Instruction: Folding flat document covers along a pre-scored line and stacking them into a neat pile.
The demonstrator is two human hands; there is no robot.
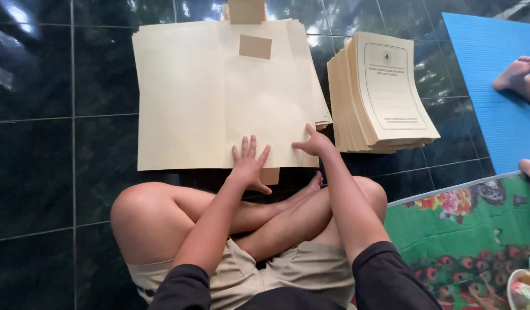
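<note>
Paper stack (219, 97) on dark tile floor (47, 143) — L hand (249, 163) flat, fingers spread; R hand (315, 143) pressing edge.

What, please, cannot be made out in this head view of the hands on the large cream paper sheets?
- Large cream paper sheets: lower sheets hidden by the top one; far edge cut off by the frame.
- Left hand and right hand: palms hidden, pressed down on the sheets.
- Stack of printed cream folders: print too small.
- Another person's foot: body cut off at the right edge.

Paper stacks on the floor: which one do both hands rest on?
The wide blank stack in front of the knees; left hand and right hand press its near edge. The printed-cover stack lies untouched beside it.
</note>
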